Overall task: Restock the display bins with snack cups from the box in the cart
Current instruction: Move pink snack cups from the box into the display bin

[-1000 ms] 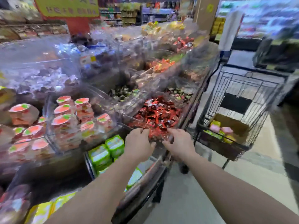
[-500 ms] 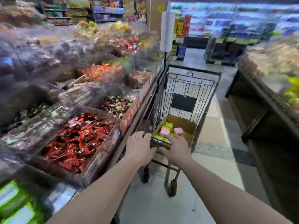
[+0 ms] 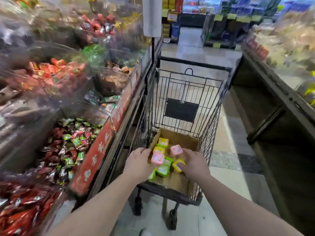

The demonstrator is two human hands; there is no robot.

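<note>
Cart (image 3: pixel 187 92): dark wire trolley standing in the aisle, just right of the candy display; a dark plate hangs on its far wall.
Box (image 3: pixel 179 139): open brown cardboard, sitting in the near end of the cart basket, flaps up.
Snack cups: loose in the box, square lids facing up. A yellow cup (image 3: pixel 163 142) lies far-left, a second yellow one (image 3: pixel 158 149) just nearer. A pink cup (image 3: pixel 176 150) sits mid-box. Green cups (image 3: pixel 163 169) lie toward the near side, partly under the others.
Left hand (image 3: pixel 139 165): reaching over the cart's near-left rim into the box, fingers curled around a second pink cup (image 3: pixel 157 158) and touching its left side (whether it is lifted off the pile I cannot tell).
Right hand (image 3: pixel 194 165): inside the box on the right, fingers bent down over a yellow cup (image 3: pixel 177 166), fingertips on its top and edge; a full clamp is not visible.
Display bins (image 3: pixel 95 155): clear-walled bins along the left, red panel with white flower shapes on the front edge. Near bins hold red-wrapped sweets (image 3: pixel 22 217) and mixed red, green and dark wrappers (image 3: pixel 71 147); farther bins are blurred.
Right side: dark shelving unit (image 3: pixel 281 116) with blurred goods on top.
Floor (image 3: pixel 196 48): pale tiles running to far shelves (blurred).
</note>
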